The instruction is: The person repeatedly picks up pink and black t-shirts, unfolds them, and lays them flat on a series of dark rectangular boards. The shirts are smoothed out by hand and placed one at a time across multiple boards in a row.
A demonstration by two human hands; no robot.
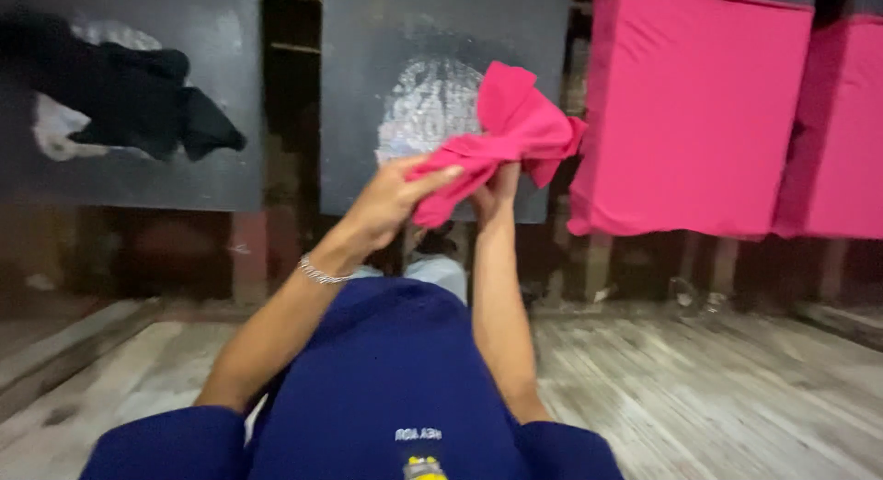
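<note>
A bunched piece of bright pink cloth is held up in front of me by both hands. My left hand grips its lower left end, thumb over the fabric; a thin silver bracelet sits on that wrist. My right hand clutches the cloth from below, mostly hidden behind the fabric. My blue shirt fills the bottom of the view.
Dark grey boards stand ahead; the left one carries a black cloth, the middle one a worn pale patch. Pink fabric is stretched over boards at the right. A worn wooden plank floor lies below.
</note>
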